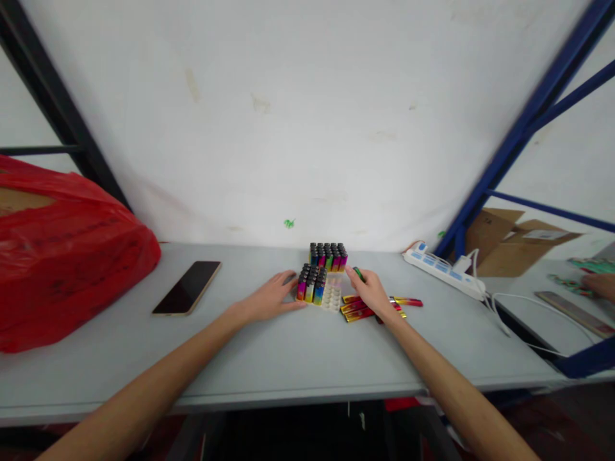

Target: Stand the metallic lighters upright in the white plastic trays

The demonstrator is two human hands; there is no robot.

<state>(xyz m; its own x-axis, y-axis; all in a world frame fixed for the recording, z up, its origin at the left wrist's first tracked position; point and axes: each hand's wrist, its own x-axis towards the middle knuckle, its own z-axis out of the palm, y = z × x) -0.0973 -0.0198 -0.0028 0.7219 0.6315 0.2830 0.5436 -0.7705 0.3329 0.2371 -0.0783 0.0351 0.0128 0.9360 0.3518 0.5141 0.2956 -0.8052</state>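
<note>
My left hand [271, 298] rests against the left side of a pale plastic tray [332, 298], its thumb along the front edge. Something small and dark grey [289, 278] shows at its fingertips; I cannot make out what. Multicoloured lighters with black tops [311, 285] stand upright in the tray's left part, while its right part shows bare round pockets. My right hand [372, 291] is closed on a green lighter [358, 274] just right of the tray. Beneath and around that hand lie several red and gold lighters [356, 311]. Behind stands another block of upright lighters [328, 257].
A black-screened phone [187, 288] and a red plastic bag [72, 256] are on the left. On the right lie a white power strip [444, 272] and its cables. Past the blue frame [504, 160] are cardboard boxes [519, 246] and another person's hand [600, 283].
</note>
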